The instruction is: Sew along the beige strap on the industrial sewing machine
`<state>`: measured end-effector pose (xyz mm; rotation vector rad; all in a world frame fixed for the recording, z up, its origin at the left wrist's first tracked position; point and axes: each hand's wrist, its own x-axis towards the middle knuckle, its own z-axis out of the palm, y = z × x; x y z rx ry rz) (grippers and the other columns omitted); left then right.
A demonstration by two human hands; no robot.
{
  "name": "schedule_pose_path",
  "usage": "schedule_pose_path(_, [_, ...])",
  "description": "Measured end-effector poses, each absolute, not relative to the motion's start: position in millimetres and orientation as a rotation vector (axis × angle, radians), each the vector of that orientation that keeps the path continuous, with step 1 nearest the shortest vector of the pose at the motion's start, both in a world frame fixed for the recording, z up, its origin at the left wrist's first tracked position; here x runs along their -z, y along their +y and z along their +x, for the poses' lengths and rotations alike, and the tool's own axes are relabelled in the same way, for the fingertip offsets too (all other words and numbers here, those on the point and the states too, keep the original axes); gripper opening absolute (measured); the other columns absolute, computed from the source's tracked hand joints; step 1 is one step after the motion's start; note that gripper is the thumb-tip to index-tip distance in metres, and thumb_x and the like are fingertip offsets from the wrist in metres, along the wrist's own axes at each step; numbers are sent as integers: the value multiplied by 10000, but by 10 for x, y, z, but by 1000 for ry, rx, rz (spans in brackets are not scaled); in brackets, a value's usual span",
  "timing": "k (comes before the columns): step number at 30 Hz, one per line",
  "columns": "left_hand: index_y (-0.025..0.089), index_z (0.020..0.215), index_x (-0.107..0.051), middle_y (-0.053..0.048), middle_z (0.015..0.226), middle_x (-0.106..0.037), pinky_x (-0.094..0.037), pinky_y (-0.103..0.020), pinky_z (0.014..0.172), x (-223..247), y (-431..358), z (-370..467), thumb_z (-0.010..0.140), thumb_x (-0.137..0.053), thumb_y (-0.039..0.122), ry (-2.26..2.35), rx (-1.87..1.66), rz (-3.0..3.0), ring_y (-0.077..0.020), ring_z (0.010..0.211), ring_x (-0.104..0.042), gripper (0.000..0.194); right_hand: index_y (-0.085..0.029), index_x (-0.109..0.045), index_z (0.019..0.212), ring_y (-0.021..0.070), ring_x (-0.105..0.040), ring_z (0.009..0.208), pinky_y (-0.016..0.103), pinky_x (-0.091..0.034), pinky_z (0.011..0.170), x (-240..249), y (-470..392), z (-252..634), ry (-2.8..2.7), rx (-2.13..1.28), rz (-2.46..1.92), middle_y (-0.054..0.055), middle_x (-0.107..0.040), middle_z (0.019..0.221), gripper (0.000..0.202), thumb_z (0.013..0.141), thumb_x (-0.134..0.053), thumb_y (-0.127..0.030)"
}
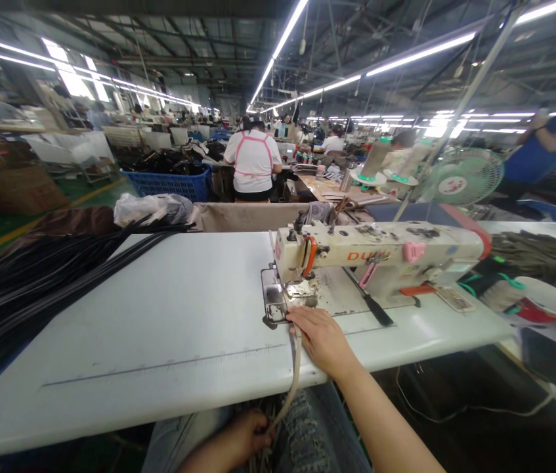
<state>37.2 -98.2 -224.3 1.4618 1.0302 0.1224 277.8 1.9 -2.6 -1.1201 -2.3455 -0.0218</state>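
Observation:
A narrow beige strip (297, 368) runs from the sewing machine's needle area down over the table's front edge to my lap. My right hand (321, 338) lies on the strip just in front of the sewing machine (371, 253), its fingers together and pressing near the metal plate (274, 295). Below the table edge, my left hand (251, 430) pinches the lower part of the same strip between thumb and fingers. More thin strips lie across my lap, partly hidden by that hand.
Long black strips (56, 276) are heaped over the table's left side. A ruler scale (169, 364) is marked along the white table (184, 282). To the right are a green fan (465, 177) and thread cones (376, 161). A person (253, 161) sits ahead beside a blue basket (172, 184).

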Motion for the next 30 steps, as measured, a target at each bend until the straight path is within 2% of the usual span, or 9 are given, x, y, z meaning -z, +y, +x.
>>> schedule_pose_path(4, [159,989,-804,-85,1087,-724,-477,-388,949,2244,-968,366,743,-714,229,1071,-142,1472,-297,1076,-665,271,-245,-714,1318,263,-672,1283,469,-566,1046,23,23,2775,-2337,38,-1117,110,-722,1359,292,1045,-612,-235])
schedule_pose_path(8, [168,1017,-827,-124,1188,-727,-448,-408,1052,2270,-944,347,796,-705,261,1056,-179,1508,-309,1190,-647,269,-233,-703,1324,265,-674,1278,473,-561,1051,37,29,2777,-2333,24,-1124,114,-715,1371,291,1050,-605,-238])
schedule_pose_path(10, [192,1021,-839,-108,1169,-740,-457,-400,1039,2256,-949,343,808,-728,345,1016,-194,1533,-303,1168,-654,284,-232,-699,1325,265,-671,1283,475,-560,1054,39,28,2778,-2338,23,-1131,109,-713,1376,297,1042,-607,-220])
schedule_pose_path(12, [213,979,-849,-76,1052,-766,-478,-388,985,2213,-968,345,794,-761,500,942,-210,1541,-291,1076,-678,353,-235,-698,1323,260,-664,1294,474,-555,1063,37,26,2778,-2351,26,-1139,99,-709,1385,310,1034,-599,-185])
schedule_pose_path(16, [201,797,-824,-62,868,-760,-496,-381,899,2078,-1006,379,745,-670,829,864,-261,1531,-272,932,-696,648,-228,-688,1324,262,-652,1313,475,-546,1075,28,36,2769,-2365,24,-1158,90,-689,1418,316,1031,-593,-157])
schedule_pose_path(21, [218,723,-799,-80,919,-763,-499,-368,911,1753,-987,533,766,-647,840,904,-329,1578,-265,978,-691,642,-221,-705,1275,282,-637,1335,477,-553,1070,20,46,2754,-2331,51,-1178,111,-683,1422,246,1046,-620,-238])
schedule_pose_path(24, [223,799,-846,-101,914,-786,-508,-363,873,1363,-974,666,828,-576,845,807,-361,1619,-274,957,-713,679,-208,-689,1297,287,-623,1355,474,-565,1059,-4,26,2751,-2339,47,-1195,117,-696,1402,261,1063,-605,-287])
schedule_pose_path(27, [251,1007,-864,-88,987,-818,-510,-340,867,926,-973,786,916,-508,793,620,-365,1676,-261,981,-728,655,-221,-672,1346,273,-617,1364,461,-565,1070,-36,-1,2747,-2351,66,-1201,112,-686,1418,297,1065,-592,-274])
schedule_pose_path(30, [265,1151,-829,-82,1068,-821,-517,-326,892,672,-953,883,942,-436,798,487,-337,1707,-255,1011,-741,695,-247,-660,1388,272,-609,1374,458,-554,1095,-51,-16,2739,-2349,103,-1206,102,-667,1447,349,1041,-634,-272])
